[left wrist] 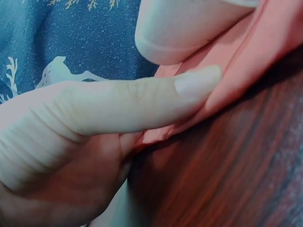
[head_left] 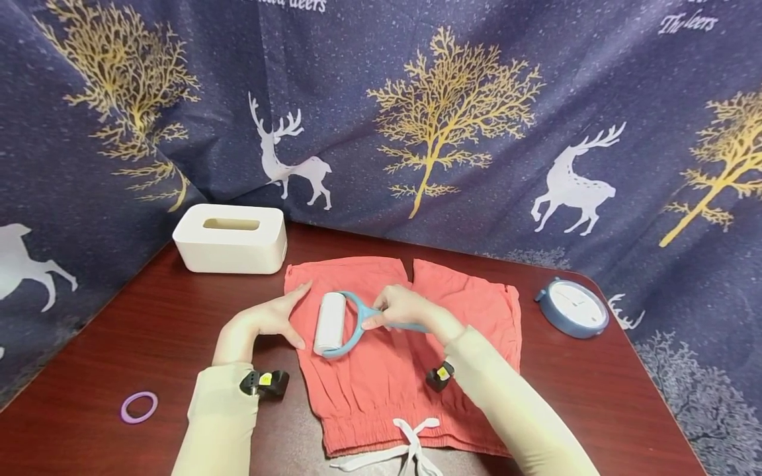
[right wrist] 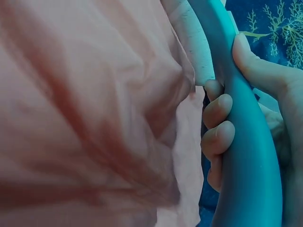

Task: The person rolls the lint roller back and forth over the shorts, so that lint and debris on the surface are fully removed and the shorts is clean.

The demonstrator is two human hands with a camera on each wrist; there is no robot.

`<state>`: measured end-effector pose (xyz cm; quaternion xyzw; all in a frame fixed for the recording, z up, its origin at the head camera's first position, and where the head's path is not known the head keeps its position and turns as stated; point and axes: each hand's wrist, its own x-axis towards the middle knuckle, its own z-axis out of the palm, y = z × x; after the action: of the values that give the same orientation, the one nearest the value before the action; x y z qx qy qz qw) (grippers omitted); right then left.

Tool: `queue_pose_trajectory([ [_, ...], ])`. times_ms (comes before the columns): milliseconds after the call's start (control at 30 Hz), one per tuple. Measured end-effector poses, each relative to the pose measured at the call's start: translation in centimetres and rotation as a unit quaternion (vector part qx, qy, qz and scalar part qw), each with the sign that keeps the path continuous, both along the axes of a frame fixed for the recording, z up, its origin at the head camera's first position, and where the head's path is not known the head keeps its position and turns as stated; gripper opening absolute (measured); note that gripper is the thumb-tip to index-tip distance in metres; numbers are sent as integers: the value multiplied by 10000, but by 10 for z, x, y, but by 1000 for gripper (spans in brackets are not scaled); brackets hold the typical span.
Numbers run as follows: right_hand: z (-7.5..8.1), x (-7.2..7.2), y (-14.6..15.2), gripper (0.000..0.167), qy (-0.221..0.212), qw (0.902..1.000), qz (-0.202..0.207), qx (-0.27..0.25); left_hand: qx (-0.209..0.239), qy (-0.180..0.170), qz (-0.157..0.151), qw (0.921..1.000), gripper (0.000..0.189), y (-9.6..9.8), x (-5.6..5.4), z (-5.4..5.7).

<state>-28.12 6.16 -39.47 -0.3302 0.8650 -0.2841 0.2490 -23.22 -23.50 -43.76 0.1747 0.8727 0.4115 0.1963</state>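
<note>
Coral-red drawstring shorts lie spread flat, waistband toward me. My right hand grips the blue handle of a lint roller, whose white roll lies over the left leg of the shorts. In the right wrist view, fingers and thumb wrap the handle, with part of the roll beyond. At the left edge of the shorts, my left hand rests with thumb and fingers spread. Its thumb lies straight along the cloth edge in the left wrist view, below the end of the roll.
A white tissue box stands at the back left of the dark red wooden table. A purple ring lies at the front left. Toward the right edge is a blue round clock. A patterned cloth hangs behind.
</note>
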Motion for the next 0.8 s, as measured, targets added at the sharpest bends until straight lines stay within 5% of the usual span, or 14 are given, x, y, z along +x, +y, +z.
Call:
queue_pose_trajectory([
  [467,2,4,49,20,-371,9959,-783,262,-68,-108,-17,9999,129,0,-1,3],
  [800,-2,5,68,21,-259,9970,-711,146,31,-135,2,9999,130,1,-2,0],
])
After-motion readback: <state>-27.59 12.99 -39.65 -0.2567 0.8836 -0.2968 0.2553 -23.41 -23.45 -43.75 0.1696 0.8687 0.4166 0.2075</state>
